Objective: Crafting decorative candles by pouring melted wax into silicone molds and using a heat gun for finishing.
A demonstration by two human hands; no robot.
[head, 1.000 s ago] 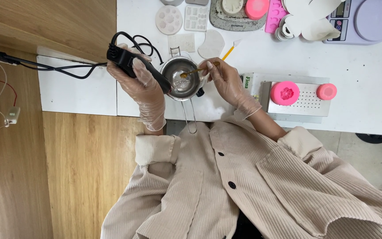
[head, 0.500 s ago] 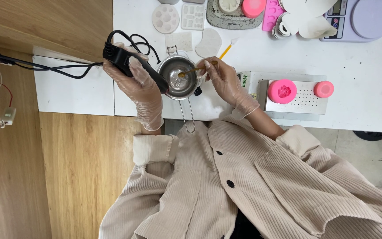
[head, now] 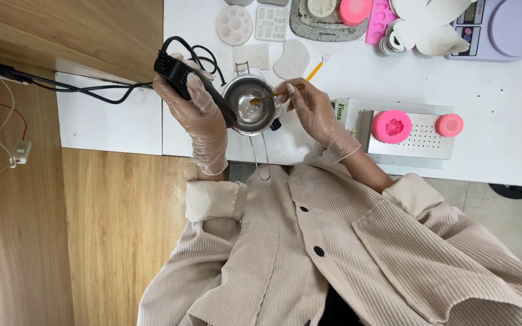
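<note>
Seen from above, a person in a beige corduroy shirt works at a white counter [head: 502, 108] wearing clear thin gloves. The left hand [head: 203, 118] is closed around a black corded heat tool [head: 193, 87], its nose angled down into the left rim of a small round steel pot with a wire handle [head: 250, 112]. The right hand [head: 316, 111] pinches a thin yellow stick [head: 273, 95] between its fingertips, the stick's tip dipped inside the pot. The pot sits on the counter between the two hands, touching the heat tool, its handle pointing toward the person's body. To the right, just beside the right wrist, a perforated metal box [head: 411, 137] carries two pink round silicone moulds [head: 391, 126]. One lilac kitchen scale [head: 501, 27] stands at the far right corner.
</note>
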